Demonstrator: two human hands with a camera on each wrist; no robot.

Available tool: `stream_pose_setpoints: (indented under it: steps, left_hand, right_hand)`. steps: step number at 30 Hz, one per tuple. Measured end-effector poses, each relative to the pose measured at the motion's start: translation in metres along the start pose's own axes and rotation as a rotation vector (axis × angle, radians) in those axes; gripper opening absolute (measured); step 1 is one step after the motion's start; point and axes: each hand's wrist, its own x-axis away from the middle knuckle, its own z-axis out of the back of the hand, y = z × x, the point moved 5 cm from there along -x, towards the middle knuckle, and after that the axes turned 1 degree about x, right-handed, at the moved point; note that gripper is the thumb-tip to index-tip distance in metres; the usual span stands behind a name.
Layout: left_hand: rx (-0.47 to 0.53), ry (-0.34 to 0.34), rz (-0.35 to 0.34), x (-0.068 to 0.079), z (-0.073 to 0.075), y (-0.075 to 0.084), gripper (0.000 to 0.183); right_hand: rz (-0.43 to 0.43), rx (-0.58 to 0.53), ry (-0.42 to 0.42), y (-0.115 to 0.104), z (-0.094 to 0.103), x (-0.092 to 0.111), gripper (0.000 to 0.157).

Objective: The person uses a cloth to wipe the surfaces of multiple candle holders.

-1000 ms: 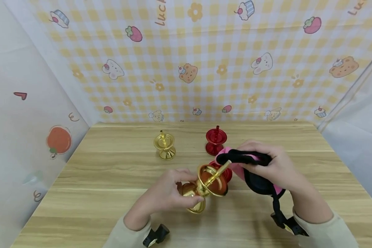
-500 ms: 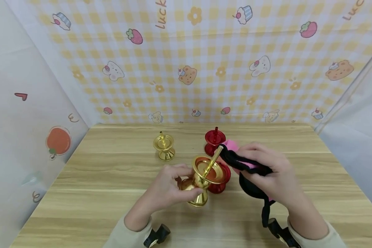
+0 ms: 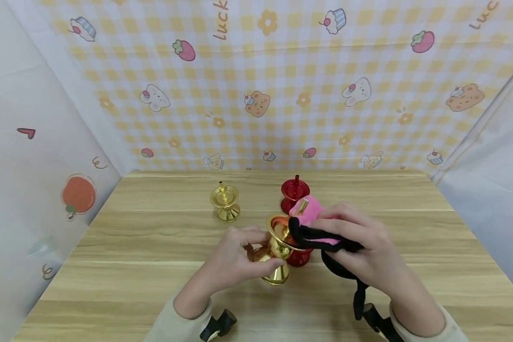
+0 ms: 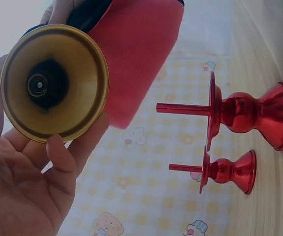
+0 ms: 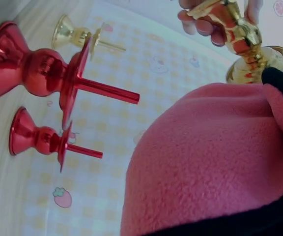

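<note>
My left hand (image 3: 232,256) grips a gold candle holder (image 3: 278,271) by its lower part, slightly tilted above the table. Its hollow underside (image 4: 85,64) faces the left wrist camera. My right hand (image 3: 367,240) holds a pink fleece cloth (image 3: 309,211) with black edging. The cloth lies against the gold holder's dish and covers part of it; the tip of the thin tube shows in front of the pink fabric. In the right wrist view the cloth (image 5: 205,162) fills much of the picture, with the gold holder (image 5: 247,42) behind it.
A red candle holder (image 3: 299,259) stands just behind the held gold one, partly hidden. Farther back are another red holder (image 3: 295,189) and a second gold holder (image 3: 228,213). A checked, printed cloth backdrop (image 3: 222,71) rises behind the wooden table (image 3: 154,237).
The right hand has moved left, bringing the cloth from beside the gold holder onto its dish. The left hand has turned that holder more upright.
</note>
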Motion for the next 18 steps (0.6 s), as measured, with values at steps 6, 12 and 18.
stream_pose_setpoints:
  steps: [6,12,18]
  left_hand:
    - [0.043,-0.028,0.031,0.0014,-0.003,0.0008,0.011]
    - [0.043,-0.031,0.015,0.0013,-0.0049,0.0011,0.011]
    - [0.036,-0.018,0.047,0.0006,-0.0047,0.0013,0.01]
  right_hand:
    - [-0.064,-0.032,0.153,0.0045,0.0019,-0.0016,0.021]
    - [-0.083,-0.068,0.304,0.0036,0.009,-0.0065,0.019]
    - [-0.058,-0.129,0.275,0.0029,0.0047,-0.0061,0.015]
